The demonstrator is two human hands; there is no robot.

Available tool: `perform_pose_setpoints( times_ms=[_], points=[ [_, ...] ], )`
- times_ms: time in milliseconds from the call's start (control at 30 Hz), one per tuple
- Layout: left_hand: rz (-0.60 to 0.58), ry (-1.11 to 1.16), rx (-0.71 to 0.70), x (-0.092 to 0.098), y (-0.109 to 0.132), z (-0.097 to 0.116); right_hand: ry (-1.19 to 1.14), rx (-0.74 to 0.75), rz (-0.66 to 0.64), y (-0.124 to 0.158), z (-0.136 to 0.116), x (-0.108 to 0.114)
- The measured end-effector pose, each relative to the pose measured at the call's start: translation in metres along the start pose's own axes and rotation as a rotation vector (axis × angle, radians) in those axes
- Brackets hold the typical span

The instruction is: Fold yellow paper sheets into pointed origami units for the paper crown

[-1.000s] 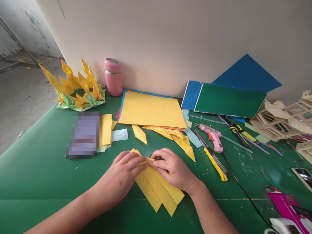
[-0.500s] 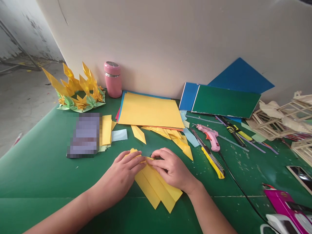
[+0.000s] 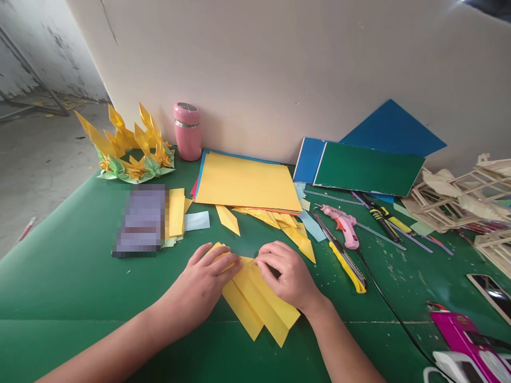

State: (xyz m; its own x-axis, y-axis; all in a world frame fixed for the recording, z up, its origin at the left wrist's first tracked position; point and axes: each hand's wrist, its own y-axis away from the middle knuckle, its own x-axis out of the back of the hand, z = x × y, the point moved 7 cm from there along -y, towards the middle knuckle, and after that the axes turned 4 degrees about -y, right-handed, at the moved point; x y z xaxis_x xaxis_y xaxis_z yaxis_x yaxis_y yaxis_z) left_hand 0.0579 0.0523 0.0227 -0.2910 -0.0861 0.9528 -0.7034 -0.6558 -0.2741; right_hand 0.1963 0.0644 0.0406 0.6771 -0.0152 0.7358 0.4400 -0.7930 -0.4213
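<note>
A pleated sheet of yellow paper (image 3: pixel 261 298) lies on the green table in front of me, its folds fanning toward me. My left hand (image 3: pixel 209 276) holds the paper's upper left part, fingers bent over it and thumb hidden. At the top right edge my right hand (image 3: pixel 283 271) is closed, thumb and fingertips pinching the paper near a fold. Just beyond the hands lie a yellow folded paper petal (image 3: pixel 228 219) and a pile of folded yellow pieces (image 3: pixel 297 234). Behind them is a stack of coloured sheets with a yellow sheet (image 3: pixel 247 178) on top.
Left stand a paper crown (image 3: pixel 136 151) and pink flask (image 3: pixel 187 133); a blurred dark object (image 3: pixel 141 221) lies nearby. On the right are a yellow utility knife (image 3: pixel 346 266), pink glue gun (image 3: pixel 343 226) with a cord, pliers (image 3: pixel 383 215), phone (image 3: pixel 493 292) and wooden stick model (image 3: pixel 459 197).
My right hand has moved slightly right along the paper's top edge, away from my left fingers. The left hand stays on the paper. The whole view has shifted slightly.
</note>
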Motion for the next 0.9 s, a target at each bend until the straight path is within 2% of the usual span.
perform_pose_setpoints(
  times_ms=[100,233,467,800,900],
  points=[
    [-0.014,-0.021,-0.009,0.002,0.000,0.000,-0.005,-0.091,0.069,0.001,0.006,0.001],
    [-0.030,-0.052,-0.012,0.004,-0.001,0.000,-0.032,-0.252,0.018,0.001,0.010,-0.008],
    [0.046,-0.080,-0.010,0.004,0.001,0.001,-0.032,-0.461,-0.017,0.001,0.011,-0.018],
    [0.040,-0.067,0.021,0.000,0.003,0.000,-0.008,-0.434,0.019,-0.001,0.010,-0.017],
    [0.040,-0.037,0.036,0.001,0.004,0.001,0.035,-0.349,0.057,0.000,0.003,-0.016]
  ],
)
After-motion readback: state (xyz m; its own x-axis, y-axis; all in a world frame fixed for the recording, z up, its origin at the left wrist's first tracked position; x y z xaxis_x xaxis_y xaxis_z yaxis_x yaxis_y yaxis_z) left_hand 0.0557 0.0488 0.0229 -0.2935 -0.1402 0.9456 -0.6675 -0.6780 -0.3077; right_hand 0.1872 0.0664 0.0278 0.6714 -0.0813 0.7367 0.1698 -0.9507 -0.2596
